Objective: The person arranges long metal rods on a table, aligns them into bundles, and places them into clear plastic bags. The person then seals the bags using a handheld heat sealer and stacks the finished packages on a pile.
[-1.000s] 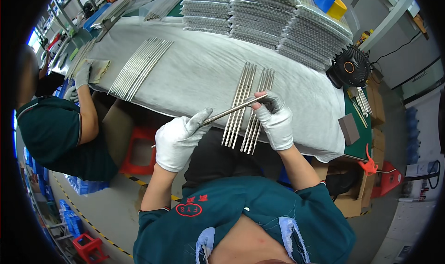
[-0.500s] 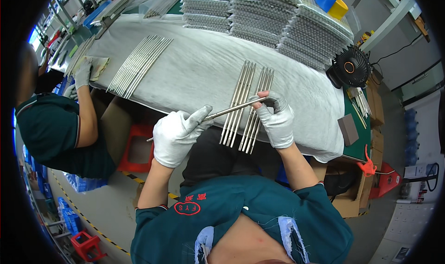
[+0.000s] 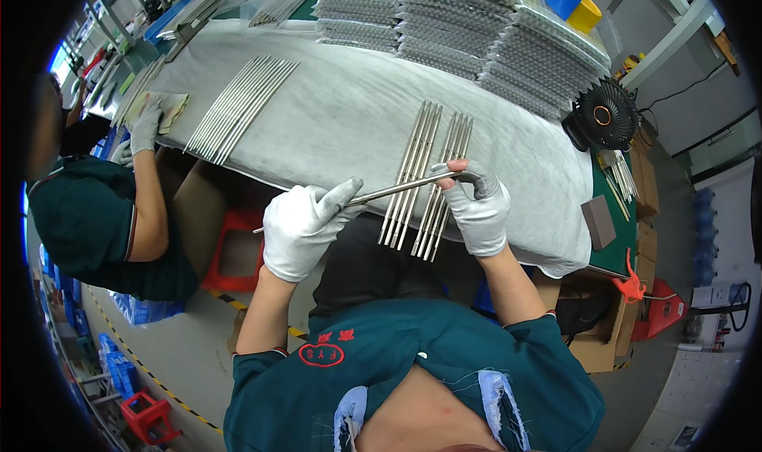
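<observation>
A slim metal rod [image 3: 401, 187] is held slantwise above the near edge of the table, its right end higher in the picture. My left hand [image 3: 300, 231], in a white glove, is wrapped round its left part, and a short tip sticks out beyond the fist. Bare fingertips poke from the glove of my right hand [image 3: 478, 202], which pinches the rod near its right end. Beneath the rod lie two groups of similar metal rods, a left group [image 3: 413, 158] and a right group [image 3: 454, 154], with their near ends jutting over the table edge.
White cloth [image 3: 341, 95] covers the table. Another row of rods [image 3: 242, 109] lies to the left, near a co-worker's gloved hand [image 3: 145, 126]. Bubble-wrapped stacks [image 3: 452, 35] stand at the back. On the right are a black fan [image 3: 601, 115], a grey block [image 3: 598, 222] and a red air gun [image 3: 629, 281].
My right hand has shifted very slightly to the right along with its end of the rod. My left hand keeps its hold, and the view has tilted a little.
</observation>
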Tool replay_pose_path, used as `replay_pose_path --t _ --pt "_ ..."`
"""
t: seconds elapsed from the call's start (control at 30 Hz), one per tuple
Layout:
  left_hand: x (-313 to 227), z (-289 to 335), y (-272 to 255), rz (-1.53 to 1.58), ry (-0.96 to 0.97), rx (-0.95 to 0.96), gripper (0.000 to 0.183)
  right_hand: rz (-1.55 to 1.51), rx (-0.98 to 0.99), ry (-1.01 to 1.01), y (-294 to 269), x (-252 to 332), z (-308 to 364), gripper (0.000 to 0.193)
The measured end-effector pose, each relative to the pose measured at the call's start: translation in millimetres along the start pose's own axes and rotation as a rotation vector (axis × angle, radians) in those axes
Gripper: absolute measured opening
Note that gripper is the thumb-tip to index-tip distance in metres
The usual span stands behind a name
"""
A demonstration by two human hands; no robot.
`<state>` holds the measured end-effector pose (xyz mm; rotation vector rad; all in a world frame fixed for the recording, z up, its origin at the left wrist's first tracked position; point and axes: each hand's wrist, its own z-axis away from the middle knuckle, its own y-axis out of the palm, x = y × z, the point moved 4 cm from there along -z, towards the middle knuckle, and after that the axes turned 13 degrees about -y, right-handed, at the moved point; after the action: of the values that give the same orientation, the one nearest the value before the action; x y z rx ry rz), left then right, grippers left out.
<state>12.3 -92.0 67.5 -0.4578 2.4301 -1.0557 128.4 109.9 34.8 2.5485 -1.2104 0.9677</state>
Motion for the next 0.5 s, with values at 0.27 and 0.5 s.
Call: replay_pose_path --t 0.27,0.5 --pt "-22 -21 7 0.173 0.082 0.043 0.034 -0.578 0.216 0.442 12 28 -25 0.025" --pt "-8 -49 13 0.303 -0.060 -0.280 0.039 0.185 0.460 -0.547 34 60 -66 0.024"
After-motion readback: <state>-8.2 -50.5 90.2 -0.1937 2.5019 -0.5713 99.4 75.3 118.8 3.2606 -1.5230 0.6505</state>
